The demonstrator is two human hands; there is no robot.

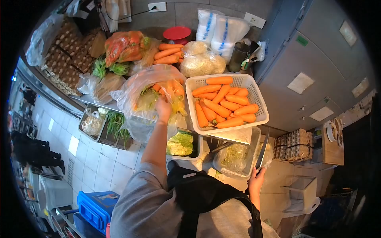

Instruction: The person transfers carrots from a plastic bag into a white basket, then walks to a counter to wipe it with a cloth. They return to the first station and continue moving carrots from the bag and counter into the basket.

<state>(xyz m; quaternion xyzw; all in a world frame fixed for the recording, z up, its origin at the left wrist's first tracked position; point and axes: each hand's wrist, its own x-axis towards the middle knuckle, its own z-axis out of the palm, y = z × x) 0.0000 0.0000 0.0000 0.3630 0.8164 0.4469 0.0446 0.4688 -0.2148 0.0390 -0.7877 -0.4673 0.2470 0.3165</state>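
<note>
My left hand (162,108) reaches into a clear plastic bag (137,81) that holds carrots and some green tops. Its fingertips are by an orange carrot (157,87) at the bag's mouth; bag folds and the hand itself hide whether they grip it. Low on the right, my right hand (256,183) is closed around the handle of a long knife (262,152), blade pointing up and away from me. Between the hands, a white plastic basket (260,93) full of loose carrots (217,108) sits on the counter beside the bag.
Behind are bagged carrots (124,45), a red lid-like round (177,33), bags of pale food (202,63) and a dark jug (238,56). Below the counter edge are a crate of leafy greens (180,143) and a clear tub (234,158). Grey cabinets (317,51) stand right.
</note>
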